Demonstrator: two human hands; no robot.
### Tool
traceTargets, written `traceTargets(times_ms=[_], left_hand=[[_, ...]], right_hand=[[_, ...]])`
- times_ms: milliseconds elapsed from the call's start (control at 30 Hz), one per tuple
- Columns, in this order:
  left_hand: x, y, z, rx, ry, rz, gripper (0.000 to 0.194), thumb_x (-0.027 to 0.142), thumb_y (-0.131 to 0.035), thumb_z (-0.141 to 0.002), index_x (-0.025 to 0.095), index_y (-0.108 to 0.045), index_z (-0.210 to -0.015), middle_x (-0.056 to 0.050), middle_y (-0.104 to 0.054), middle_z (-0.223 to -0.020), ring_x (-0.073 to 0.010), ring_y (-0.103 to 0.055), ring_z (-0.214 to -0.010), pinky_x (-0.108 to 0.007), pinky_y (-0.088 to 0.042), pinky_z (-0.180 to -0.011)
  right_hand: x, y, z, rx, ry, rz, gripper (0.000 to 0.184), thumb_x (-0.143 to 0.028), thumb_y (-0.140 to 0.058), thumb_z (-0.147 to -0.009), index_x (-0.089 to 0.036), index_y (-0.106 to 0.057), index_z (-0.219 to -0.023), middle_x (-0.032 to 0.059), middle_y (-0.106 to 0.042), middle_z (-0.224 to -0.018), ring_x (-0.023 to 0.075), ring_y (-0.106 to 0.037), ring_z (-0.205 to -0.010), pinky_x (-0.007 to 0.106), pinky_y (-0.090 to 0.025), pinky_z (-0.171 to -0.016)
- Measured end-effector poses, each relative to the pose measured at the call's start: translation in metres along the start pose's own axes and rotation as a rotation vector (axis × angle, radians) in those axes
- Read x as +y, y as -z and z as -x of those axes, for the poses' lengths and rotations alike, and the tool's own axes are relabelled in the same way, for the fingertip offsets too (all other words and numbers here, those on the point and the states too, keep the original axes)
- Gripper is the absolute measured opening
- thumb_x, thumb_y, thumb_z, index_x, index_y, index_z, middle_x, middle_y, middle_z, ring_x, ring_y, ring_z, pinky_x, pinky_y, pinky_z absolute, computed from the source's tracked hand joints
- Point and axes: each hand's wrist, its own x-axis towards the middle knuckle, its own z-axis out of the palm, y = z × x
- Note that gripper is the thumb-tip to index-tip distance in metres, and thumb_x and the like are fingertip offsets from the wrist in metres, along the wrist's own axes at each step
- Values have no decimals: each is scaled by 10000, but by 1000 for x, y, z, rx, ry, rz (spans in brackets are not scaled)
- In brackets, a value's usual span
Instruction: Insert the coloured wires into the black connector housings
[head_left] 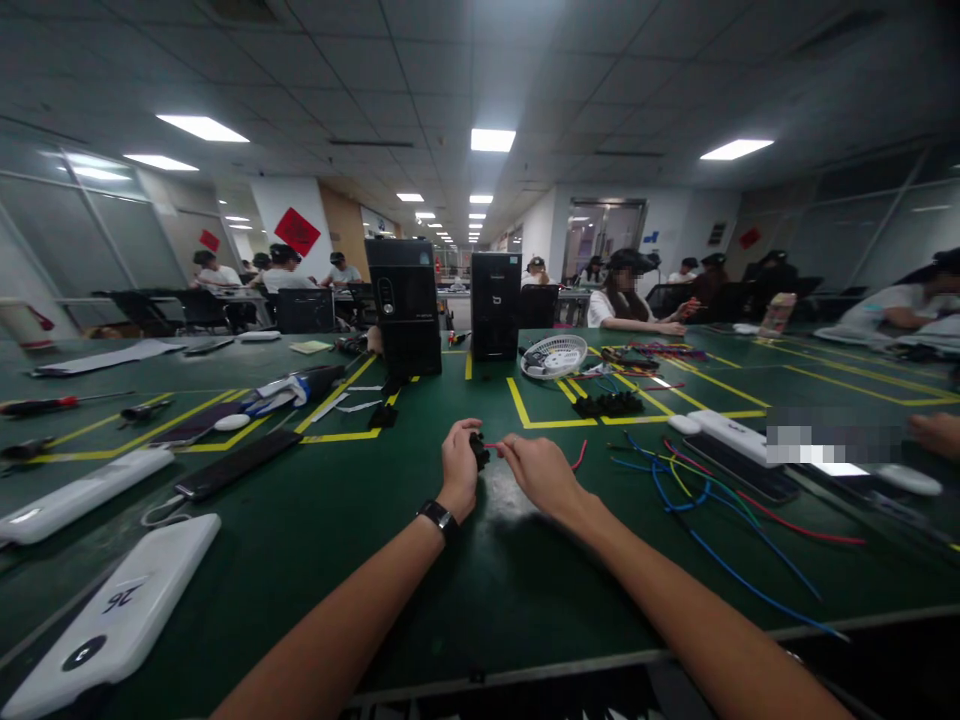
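My left hand (459,465), with a dark watch on its wrist, is closed around a small black connector (478,450) held just above the green table (420,560). My right hand (538,470) pinches the end of a thin red wire (579,455) right at that connector. The wire's loose end curls onto the table to the right of my right hand. Both hands meet near the middle of the table, in front of a yellow-taped square.
Loose blue, red, green and yellow wires (705,495) lie to the right. Black connectors (609,404), a white fan grille (555,355) and two black computer towers (405,305) stand behind. White power banks (112,610) and phones lie left. Other people sit at surrounding tables.
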Motion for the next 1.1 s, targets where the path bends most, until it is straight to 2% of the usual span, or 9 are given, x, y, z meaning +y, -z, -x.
traceTargets(times_ms=[133, 200, 333, 500, 600, 700, 800, 1000, 1100], left_hand=[[-1, -1, 0, 90, 248, 195, 240, 294, -445, -752, 154, -609, -857, -16, -543, -717, -109, -504, -555, -224, -394, -501], [-2, -1, -1, 89, 295, 230, 225, 274, -462, -740, 156, -591, -881, -5, -536, -681, -101, -496, -512, -218, -383, -474], [-6, -2, -4, 51, 249, 202, 198, 229, -480, -727, 165, -561, -896, 0, -549, -662, -103, -522, -508, -215, -403, -474], [-8, -4, -2, 30, 193, 242, 175, 275, -477, -755, 191, -502, -906, 16, -549, -646, -109, -522, -459, -225, -412, -441], [-4, -1, -1, 11, 218, 288, 178, 258, -498, -747, 188, -497, -910, 5, -566, -662, -117, -550, -493, -230, -434, -467], [1, -1, 0, -25, 258, 310, 191, 236, -508, -742, 181, -498, -924, -18, -594, -696, -130, -585, -552, -240, -458, -511], [4, -5, 0, -6, 256, 305, 205, 228, -502, -739, 181, -491, -938, -16, -593, -702, -125, -581, -551, -244, -465, -520], [0, -4, -3, 9, 86, 179, 194, 202, -478, -718, 217, -454, -910, 39, -535, -629, -100, -519, -473, -196, -401, -441], [0, -3, -4, -8, 87, 152, 202, 204, -479, -717, 222, -446, -915, 40, -533, -622, -105, -522, -475, -199, -401, -439]], right_hand=[[-11, -9, 8, -91, 70, 63, 363, -329, -227, -993, -173, -553, -1027, 87, -699, -815, 185, -651, -706, 242, -373, -631], [-15, -13, 10, -120, 105, 68, 362, -319, -218, -992, -171, -546, -1030, 92, -700, -815, 188, -654, -701, 246, -385, -629], [-20, -16, 9, -97, 84, 41, 394, -323, -203, -992, -163, -562, -1002, 100, -697, -823, 195, -659, -719, 252, -408, -637], [-32, -21, 8, -82, 32, 4, 411, -304, -221, -987, -144, -598, -959, 123, -699, -843, 207, -664, -751, 263, -428, -671], [-25, -21, 8, -90, 52, -17, 393, -317, -241, -987, -149, -595, -1008, 120, -702, -860, 206, -667, -764, 257, -427, -677], [-10, -17, 8, -79, 15, -36, 371, -333, -260, -988, -165, -583, -1057, 104, -705, -871, 197, -669, -764, 242, -419, -667], [-6, -16, 9, -47, -8, -70, 367, -331, -265, -988, -174, -592, -1043, 90, -706, -875, 190, -668, -764, 234, -412, -664], [-29, -21, 9, -38, -13, -195, 387, -292, -259, -987, -160, -617, -925, 83, -701, -854, 165, -662, -780, 217, -416, -689], [-34, -22, 9, -49, -42, -228, 378, -282, -268, -986, -158, -621, -933, 81, -702, -862, 153, -659, -781, 209, -417, -698]])
